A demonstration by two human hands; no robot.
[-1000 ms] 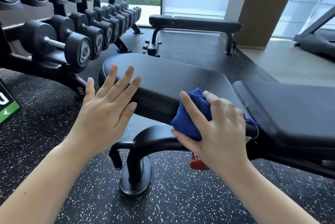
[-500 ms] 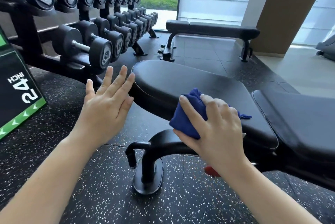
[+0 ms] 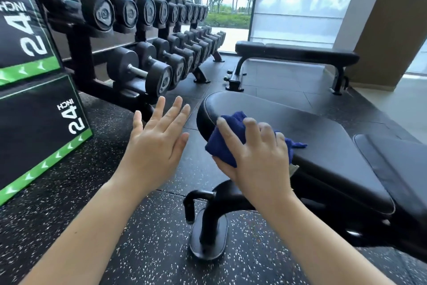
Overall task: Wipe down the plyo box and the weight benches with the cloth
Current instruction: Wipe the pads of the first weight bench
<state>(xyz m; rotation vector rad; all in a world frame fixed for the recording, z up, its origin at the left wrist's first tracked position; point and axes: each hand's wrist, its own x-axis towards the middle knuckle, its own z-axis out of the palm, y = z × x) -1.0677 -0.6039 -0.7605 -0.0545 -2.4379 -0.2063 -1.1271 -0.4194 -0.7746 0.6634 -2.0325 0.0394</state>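
My right hand (image 3: 256, 160) grips a bunched blue cloth (image 3: 225, 144) against the near left end of a black padded weight bench (image 3: 312, 137). My left hand (image 3: 154, 144) hovers flat, fingers straight and spread, over the floor just left of the bench, touching nothing. A black plyo box (image 3: 39, 132) with green trim and "24 INCH" lettering stands at the left, with a second box (image 3: 23, 28) stacked on it. A second flat black bench (image 3: 295, 52) stands farther back by the window.
A dumbbell rack (image 3: 143, 30) with several black dumbbells runs along the left wall, close behind my left hand. The near bench's foot (image 3: 208, 236) rests on speckled rubber floor. A brown pillar (image 3: 388, 26) rises at the back right.
The view has swung left, bringing the plyo boxes into sight. The cloth in my right hand has shifted toward the rounded end of the bench; my left hand stays flat and apart.
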